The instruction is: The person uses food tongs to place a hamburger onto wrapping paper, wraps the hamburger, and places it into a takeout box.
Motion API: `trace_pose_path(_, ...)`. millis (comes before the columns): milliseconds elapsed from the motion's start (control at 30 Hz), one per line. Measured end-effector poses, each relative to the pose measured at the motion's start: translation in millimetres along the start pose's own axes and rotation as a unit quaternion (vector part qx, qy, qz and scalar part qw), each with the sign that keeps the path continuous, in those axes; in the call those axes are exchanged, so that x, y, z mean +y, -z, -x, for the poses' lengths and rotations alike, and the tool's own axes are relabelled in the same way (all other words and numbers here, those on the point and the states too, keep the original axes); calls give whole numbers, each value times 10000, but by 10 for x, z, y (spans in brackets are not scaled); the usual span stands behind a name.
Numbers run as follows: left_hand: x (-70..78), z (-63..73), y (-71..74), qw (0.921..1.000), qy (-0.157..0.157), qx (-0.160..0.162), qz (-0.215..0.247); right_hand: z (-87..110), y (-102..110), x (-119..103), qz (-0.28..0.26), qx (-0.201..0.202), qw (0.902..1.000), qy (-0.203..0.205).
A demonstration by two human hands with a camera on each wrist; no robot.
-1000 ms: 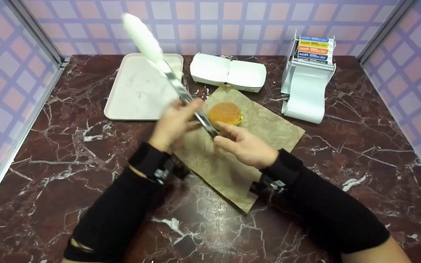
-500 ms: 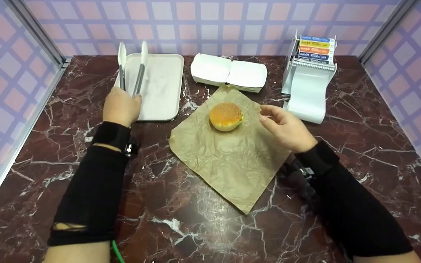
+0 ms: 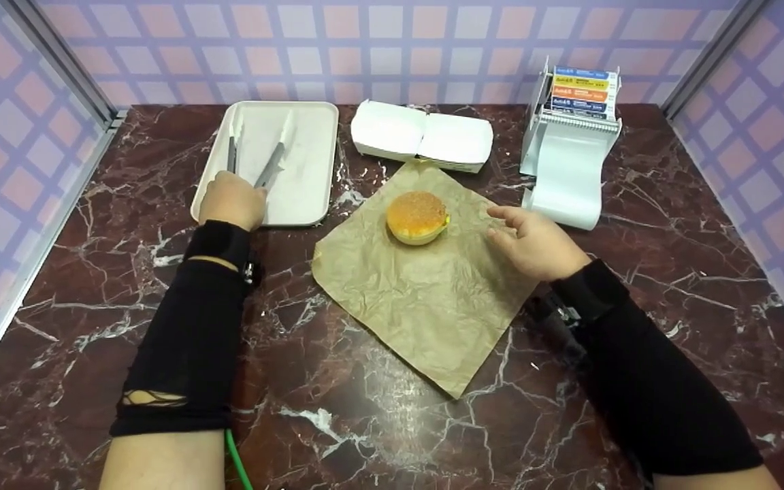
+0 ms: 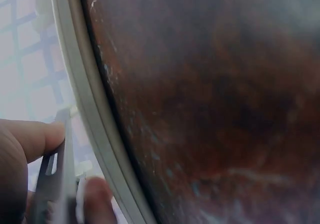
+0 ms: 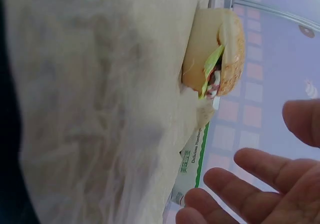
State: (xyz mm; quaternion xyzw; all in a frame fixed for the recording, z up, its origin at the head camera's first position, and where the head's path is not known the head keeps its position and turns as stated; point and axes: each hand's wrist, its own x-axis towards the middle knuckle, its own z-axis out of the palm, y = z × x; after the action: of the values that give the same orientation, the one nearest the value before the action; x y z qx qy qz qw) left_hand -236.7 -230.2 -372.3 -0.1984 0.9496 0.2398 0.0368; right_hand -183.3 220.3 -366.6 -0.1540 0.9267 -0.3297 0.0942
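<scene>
My left hand grips a pair of tongs low over the near side of the pale tray. The two white-tipped arms of the tongs are spread and point to the back; the left wrist view shows thumb and fingers on the metal handle. My right hand hovers over the right corner of the brown paper, fingers relaxed and holding nothing. On the paper sits a hamburger with a sesame bun; lettuce and filling show at its side in the right wrist view.
An unfolded white burger box stands behind the paper. At the back right is a label dispenser with coloured rolls and a white strip hanging forward. Patterned walls enclose the back and sides of the dark marbled table.
The tongs went from both hands over the burger to the left hand, then down to the tray with their arms spread. My right hand drew back to the right and then stayed.
</scene>
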Motion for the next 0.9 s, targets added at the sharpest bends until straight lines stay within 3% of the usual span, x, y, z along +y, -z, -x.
trace_pose_path(133,-4,-17,12,9997,118,-19,-229,-10,-5,10,402,-166,9990,-76)
trace_pose_path(367,-14,-9,27,9977,183,-348,-552,-9,-14,12,811,-361,9960,-108)
trace_pose_path(633,16,27,7,9972,136,-308,-667,-30,2,98,1069,-430,9929,-294)
trace_pose_path(700,64,91,-8,9978,-37,-167,-647,-38,-1,122,1131,-481,9918,-344)
trace_pose_path(800,203,313,-55,9967,-558,-28,-587,-46,-5,143,1191,-530,9907,-397)
trace_pose_path(900,370,617,-150,9923,-1116,-357,-401,-50,-2,146,1241,-529,9900,-419)
